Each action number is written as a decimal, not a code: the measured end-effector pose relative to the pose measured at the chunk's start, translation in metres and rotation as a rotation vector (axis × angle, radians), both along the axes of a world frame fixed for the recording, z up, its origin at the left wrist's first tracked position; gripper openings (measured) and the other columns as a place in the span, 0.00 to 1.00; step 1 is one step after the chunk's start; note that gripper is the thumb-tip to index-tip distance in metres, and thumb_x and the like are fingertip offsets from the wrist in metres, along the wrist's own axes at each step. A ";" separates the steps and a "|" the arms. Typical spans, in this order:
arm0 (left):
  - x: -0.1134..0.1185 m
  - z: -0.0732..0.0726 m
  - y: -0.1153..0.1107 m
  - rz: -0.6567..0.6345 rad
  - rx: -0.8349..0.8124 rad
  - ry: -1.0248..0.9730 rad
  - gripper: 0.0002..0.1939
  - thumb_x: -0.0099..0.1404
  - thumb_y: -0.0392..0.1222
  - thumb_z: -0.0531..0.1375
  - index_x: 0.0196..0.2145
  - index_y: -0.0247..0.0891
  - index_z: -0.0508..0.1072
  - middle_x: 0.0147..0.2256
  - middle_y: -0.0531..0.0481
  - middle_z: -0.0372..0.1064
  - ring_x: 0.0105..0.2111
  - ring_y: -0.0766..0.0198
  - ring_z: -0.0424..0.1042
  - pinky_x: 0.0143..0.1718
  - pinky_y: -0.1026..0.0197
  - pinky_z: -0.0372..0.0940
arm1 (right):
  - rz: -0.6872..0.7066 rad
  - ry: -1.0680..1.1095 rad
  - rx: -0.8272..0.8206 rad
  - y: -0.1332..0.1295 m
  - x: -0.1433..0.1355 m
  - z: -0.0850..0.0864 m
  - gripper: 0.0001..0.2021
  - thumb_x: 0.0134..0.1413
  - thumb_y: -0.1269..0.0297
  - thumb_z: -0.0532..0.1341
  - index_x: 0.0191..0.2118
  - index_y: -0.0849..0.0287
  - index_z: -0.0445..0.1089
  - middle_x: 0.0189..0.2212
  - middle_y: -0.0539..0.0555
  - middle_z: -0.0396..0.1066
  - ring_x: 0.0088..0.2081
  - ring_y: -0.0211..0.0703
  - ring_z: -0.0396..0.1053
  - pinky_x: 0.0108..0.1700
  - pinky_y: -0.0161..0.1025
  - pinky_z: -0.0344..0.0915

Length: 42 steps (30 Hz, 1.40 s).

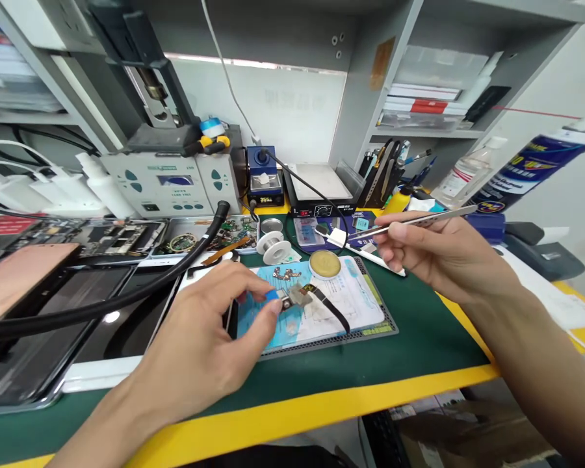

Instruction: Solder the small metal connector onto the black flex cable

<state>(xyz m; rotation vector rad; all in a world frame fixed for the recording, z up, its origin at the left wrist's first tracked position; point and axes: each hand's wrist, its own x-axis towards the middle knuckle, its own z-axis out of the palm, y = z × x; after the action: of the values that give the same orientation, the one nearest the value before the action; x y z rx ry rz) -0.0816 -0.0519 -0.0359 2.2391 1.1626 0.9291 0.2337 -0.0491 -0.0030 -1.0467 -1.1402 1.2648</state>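
Observation:
Between its thumb and index finger, my left hand (209, 331) pinches a small metal phone part (286, 299) with a blue piece at one side. A black flex cable (335, 311) trails from the part to the right, over a work pad (361, 305) with blue and white print. My right hand (433, 253), raised at the right, is closed around metal tweezers (426, 221). Their tips point left, apart from the part. On the pad, a round tin of yellowish paste (325, 264) sits behind the cable, and several tiny metal pieces (286, 273) lie to its left.
A thick black hose (127, 311) crosses the left side, over phones and a screen (121, 312). Behind are a rework station (170, 185), a soldering station (264, 175), a solder spool (274, 249) and a white brush (370, 257). Bottles and a spray can (526, 169) stand right.

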 end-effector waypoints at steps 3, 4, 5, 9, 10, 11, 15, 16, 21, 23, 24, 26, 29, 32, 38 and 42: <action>0.006 0.015 0.001 0.140 -0.505 -0.244 0.15 0.60 0.54 0.67 0.29 0.38 0.79 0.26 0.51 0.69 0.24 0.67 0.60 0.24 0.63 0.54 | -0.073 0.064 -0.006 0.001 0.006 0.003 0.15 0.43 0.61 0.84 0.36 0.61 0.86 0.28 0.53 0.81 0.26 0.33 0.75 0.25 0.24 0.74; 0.008 0.019 0.002 0.153 -0.666 -0.341 0.16 0.56 0.55 0.68 0.26 0.38 0.78 0.23 0.53 0.64 0.22 0.69 0.55 0.22 0.65 0.51 | -0.083 0.083 -0.005 0.001 0.007 0.004 0.15 0.42 0.61 0.84 0.36 0.61 0.86 0.28 0.53 0.81 0.27 0.33 0.75 0.25 0.24 0.74; 0.009 0.022 0.003 0.158 -0.804 -0.426 0.17 0.53 0.55 0.69 0.24 0.37 0.76 0.20 0.54 0.59 0.20 0.71 0.51 0.20 0.66 0.47 | -0.084 0.101 -0.007 0.002 0.007 0.004 0.15 0.41 0.61 0.84 0.36 0.61 0.86 0.29 0.53 0.81 0.27 0.33 0.75 0.25 0.24 0.74; 0.012 0.028 0.005 0.195 -1.062 -0.620 0.19 0.47 0.53 0.72 0.21 0.36 0.73 0.18 0.57 0.52 0.18 0.74 0.46 0.15 0.68 0.39 | -0.042 0.148 -0.012 0.000 0.003 0.003 0.15 0.42 0.62 0.84 0.36 0.61 0.86 0.29 0.53 0.81 0.27 0.33 0.74 0.25 0.24 0.73; 0.011 0.028 0.005 0.206 -1.078 -0.646 0.18 0.47 0.52 0.73 0.21 0.36 0.74 0.19 0.56 0.55 0.18 0.74 0.46 0.15 0.69 0.39 | -0.030 0.152 -0.013 -0.001 0.002 0.002 0.15 0.43 0.62 0.84 0.37 0.62 0.86 0.29 0.54 0.81 0.27 0.33 0.74 0.25 0.24 0.73; 0.010 0.028 0.004 0.213 -1.092 -0.666 0.18 0.46 0.51 0.74 0.22 0.35 0.74 0.20 0.55 0.57 0.17 0.75 0.47 0.14 0.70 0.39 | -0.017 0.153 -0.016 -0.002 0.000 0.002 0.15 0.43 0.62 0.83 0.37 0.62 0.86 0.29 0.53 0.81 0.27 0.33 0.75 0.25 0.25 0.73; 0.005 0.028 0.001 0.193 -1.145 -0.681 0.17 0.47 0.50 0.74 0.23 0.34 0.75 0.19 0.55 0.58 0.16 0.77 0.45 0.13 0.71 0.39 | 0.028 0.145 -0.021 -0.006 -0.003 0.002 0.12 0.47 0.61 0.82 0.36 0.59 0.87 0.30 0.53 0.81 0.28 0.34 0.76 0.26 0.26 0.74; 0.004 0.028 0.001 0.186 -1.152 -0.685 0.17 0.47 0.49 0.74 0.22 0.34 0.75 0.19 0.55 0.59 0.16 0.77 0.45 0.12 0.71 0.40 | 0.034 0.141 -0.017 -0.007 -0.003 0.002 0.11 0.47 0.60 0.82 0.35 0.59 0.87 0.30 0.53 0.81 0.28 0.35 0.76 0.26 0.26 0.74; 0.003 0.028 0.000 0.159 -1.192 -0.699 0.17 0.49 0.49 0.73 0.24 0.32 0.76 0.16 0.56 0.55 0.14 0.77 0.44 0.12 0.71 0.40 | 0.081 0.111 0.036 -0.011 -0.003 0.000 0.10 0.49 0.60 0.81 0.37 0.58 0.87 0.30 0.53 0.81 0.28 0.35 0.76 0.26 0.27 0.74; 0.003 0.027 0.001 0.133 -1.229 -0.707 0.17 0.51 0.49 0.72 0.23 0.32 0.76 0.14 0.58 0.51 0.13 0.77 0.44 0.12 0.72 0.41 | 0.136 0.083 0.103 -0.013 -0.005 -0.004 0.09 0.52 0.61 0.80 0.38 0.56 0.87 0.28 0.54 0.81 0.28 0.38 0.77 0.27 0.29 0.74; 0.003 0.026 0.002 0.118 -1.247 -0.719 0.16 0.51 0.48 0.72 0.23 0.31 0.76 0.15 0.57 0.53 0.13 0.78 0.44 0.12 0.72 0.41 | 0.167 0.059 0.149 -0.015 -0.006 -0.007 0.07 0.54 0.61 0.79 0.39 0.54 0.87 0.28 0.54 0.81 0.29 0.39 0.78 0.27 0.30 0.75; 0.003 0.024 0.004 0.084 -1.289 -0.755 0.15 0.51 0.47 0.72 0.23 0.30 0.75 0.18 0.55 0.59 0.13 0.79 0.45 0.11 0.73 0.41 | 0.213 -0.009 0.244 -0.019 -0.011 -0.012 0.06 0.58 0.62 0.76 0.41 0.52 0.87 0.29 0.54 0.82 0.31 0.41 0.79 0.30 0.34 0.76; 0.003 0.022 0.005 0.033 -1.370 -0.800 0.14 0.53 0.45 0.70 0.25 0.29 0.76 0.24 0.51 0.66 0.13 0.81 0.46 0.10 0.74 0.41 | 0.204 -0.121 0.359 -0.027 -0.020 -0.016 0.06 0.61 0.64 0.74 0.44 0.50 0.87 0.32 0.54 0.83 0.32 0.42 0.80 0.35 0.38 0.79; 0.005 0.021 0.006 -0.006 -1.427 -0.822 0.14 0.55 0.44 0.70 0.26 0.28 0.76 0.25 0.50 0.67 0.13 0.81 0.46 0.09 0.75 0.42 | 0.117 -0.202 0.443 -0.034 -0.029 -0.014 0.06 0.59 0.67 0.75 0.42 0.51 0.87 0.30 0.53 0.83 0.29 0.42 0.79 0.33 0.39 0.80; 0.009 0.024 0.008 -0.063 -1.450 -0.814 0.13 0.54 0.42 0.70 0.26 0.27 0.76 0.24 0.50 0.68 0.12 0.81 0.48 0.09 0.75 0.43 | -0.005 -0.297 0.537 -0.037 -0.037 -0.010 0.08 0.54 0.69 0.77 0.38 0.48 0.87 0.31 0.52 0.85 0.36 0.47 0.83 0.37 0.39 0.83; 0.011 0.024 0.007 -0.055 -1.455 -0.809 0.14 0.54 0.43 0.70 0.26 0.26 0.76 0.24 0.51 0.68 0.12 0.81 0.48 0.09 0.75 0.43 | -0.016 -0.367 0.627 -0.035 -0.036 -0.010 0.10 0.54 0.70 0.77 0.39 0.46 0.87 0.36 0.51 0.86 0.38 0.49 0.84 0.41 0.42 0.83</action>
<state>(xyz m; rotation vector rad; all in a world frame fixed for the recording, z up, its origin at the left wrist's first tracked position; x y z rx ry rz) -0.0707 -0.0444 -0.0117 0.6140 0.8486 0.5089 0.1973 -0.0844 -0.0133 -0.8141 -1.6635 0.6296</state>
